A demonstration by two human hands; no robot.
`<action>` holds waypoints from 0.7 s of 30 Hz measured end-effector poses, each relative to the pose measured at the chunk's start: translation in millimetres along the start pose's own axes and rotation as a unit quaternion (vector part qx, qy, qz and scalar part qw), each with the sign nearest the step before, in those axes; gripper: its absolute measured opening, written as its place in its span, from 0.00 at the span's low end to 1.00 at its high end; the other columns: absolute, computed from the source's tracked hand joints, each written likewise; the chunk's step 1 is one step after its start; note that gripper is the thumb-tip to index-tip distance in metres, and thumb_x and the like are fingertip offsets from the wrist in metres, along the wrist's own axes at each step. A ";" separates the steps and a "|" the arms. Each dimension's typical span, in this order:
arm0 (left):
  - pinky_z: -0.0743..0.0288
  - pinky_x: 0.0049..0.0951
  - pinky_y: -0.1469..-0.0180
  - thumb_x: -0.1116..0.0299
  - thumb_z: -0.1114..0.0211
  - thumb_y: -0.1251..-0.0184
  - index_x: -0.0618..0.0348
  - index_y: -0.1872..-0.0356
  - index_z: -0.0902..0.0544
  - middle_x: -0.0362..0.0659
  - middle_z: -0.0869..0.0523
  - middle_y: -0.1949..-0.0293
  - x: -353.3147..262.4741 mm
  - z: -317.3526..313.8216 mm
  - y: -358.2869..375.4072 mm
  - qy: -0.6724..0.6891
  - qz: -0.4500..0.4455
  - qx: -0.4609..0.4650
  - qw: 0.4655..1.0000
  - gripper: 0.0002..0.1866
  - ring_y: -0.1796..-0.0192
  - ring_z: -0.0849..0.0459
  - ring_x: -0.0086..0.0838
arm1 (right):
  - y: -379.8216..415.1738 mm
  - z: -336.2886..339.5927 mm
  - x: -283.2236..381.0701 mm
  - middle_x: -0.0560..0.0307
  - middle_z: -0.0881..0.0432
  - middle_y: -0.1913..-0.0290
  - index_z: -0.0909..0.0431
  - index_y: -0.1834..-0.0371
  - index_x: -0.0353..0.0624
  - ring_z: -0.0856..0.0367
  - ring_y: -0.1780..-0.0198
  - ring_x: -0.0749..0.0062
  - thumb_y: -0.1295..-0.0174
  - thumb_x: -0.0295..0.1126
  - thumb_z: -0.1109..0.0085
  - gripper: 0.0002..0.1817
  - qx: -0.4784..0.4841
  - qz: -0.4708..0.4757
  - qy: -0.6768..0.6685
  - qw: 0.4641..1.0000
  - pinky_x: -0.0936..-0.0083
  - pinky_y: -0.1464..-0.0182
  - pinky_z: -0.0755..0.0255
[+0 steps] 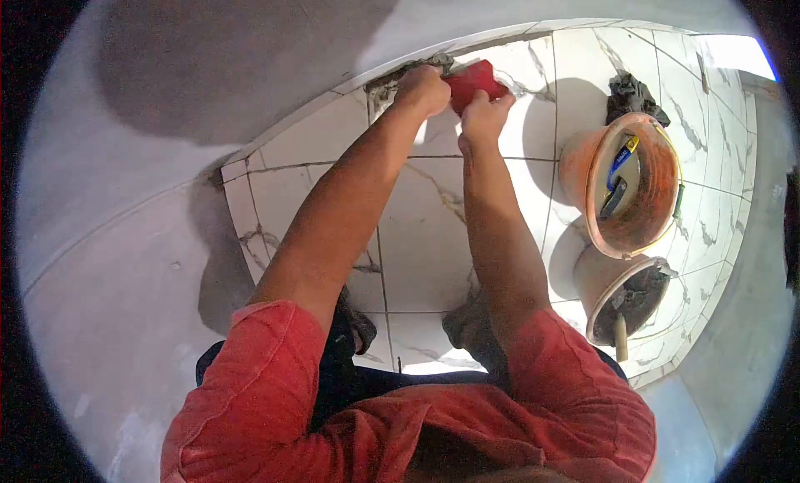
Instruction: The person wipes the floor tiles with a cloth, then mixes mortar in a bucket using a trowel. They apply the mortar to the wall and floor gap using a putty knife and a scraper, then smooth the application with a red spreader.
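Observation:
At the foot of the wall, my right hand (485,116) is closed on the near side of a flat red piece (477,83), its thumb and fingers pressed against it. My left hand (423,91) is curled beside the red piece's left end, and I cannot tell what its fingers hold. Just beyond that hand, a rough gap with grey mortar (382,93) runs along the edge of the floor tiles. White marble-patterned tiles (425,225) lie under both forearms.
To the right stands an orange bucket (575,166) with a blue-and-yellow handled tool (623,154) inside. Nearer is a second bucket (593,287) holding grey mortar (637,300) and a wooden handle (621,337). A crumpled black bag (635,98) lies behind. Grey walls (208,75) enclose the floor.

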State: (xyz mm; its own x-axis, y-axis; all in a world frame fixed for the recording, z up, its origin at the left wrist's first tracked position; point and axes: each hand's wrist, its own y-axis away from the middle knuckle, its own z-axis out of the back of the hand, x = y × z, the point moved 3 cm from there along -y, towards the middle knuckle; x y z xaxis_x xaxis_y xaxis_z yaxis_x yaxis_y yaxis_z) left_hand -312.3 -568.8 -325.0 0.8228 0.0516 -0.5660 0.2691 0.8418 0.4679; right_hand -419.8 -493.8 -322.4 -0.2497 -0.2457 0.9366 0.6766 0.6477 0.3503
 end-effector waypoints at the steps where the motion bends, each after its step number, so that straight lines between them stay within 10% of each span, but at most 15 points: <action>1: 0.30 0.41 0.34 0.68 0.45 0.41 0.61 0.42 0.19 0.61 0.20 0.43 2.6 -2.1 -0.9 -0.013 -0.016 -0.008 1.000 0.24 0.38 0.21 0.49 | 1.3 6.1 8.2 0.38 0.27 0.45 0.42 0.40 0.32 0.21 0.48 0.55 0.39 0.21 0.53 0.23 -0.010 -0.008 -0.019 1.000 0.63 0.45 0.26; 6: 0.28 0.41 0.35 0.69 0.43 0.40 0.57 0.43 0.17 0.60 0.18 0.45 0.7 3.1 16.6 0.008 -0.036 -0.054 0.998 0.22 0.41 0.20 0.50 | -31.3 14.0 14.8 0.38 0.25 0.49 0.40 0.42 0.31 0.18 0.55 0.54 0.36 0.21 0.51 0.20 -0.002 0.053 0.049 0.997 0.66 0.61 0.18; 21: 0.25 0.43 0.40 0.69 0.36 0.40 0.63 0.45 0.20 0.58 0.16 0.49 13.6 -11.6 27.3 0.030 -0.034 -0.135 0.990 0.21 0.45 0.18 0.50 | -59.7 -23.3 5.1 0.38 0.26 0.48 0.42 0.42 0.31 0.16 0.57 0.50 0.38 0.21 0.46 0.22 -0.021 -0.061 0.100 0.993 0.61 0.68 0.11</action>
State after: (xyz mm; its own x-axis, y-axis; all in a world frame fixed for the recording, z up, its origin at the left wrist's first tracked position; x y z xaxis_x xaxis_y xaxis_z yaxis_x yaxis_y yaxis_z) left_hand -299.6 -538.9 -327.9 0.7740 0.0160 -0.6330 0.1720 0.9568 0.2344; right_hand -445.3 -550.6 -338.6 -0.1925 -0.4611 0.8662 0.6796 0.5741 0.4567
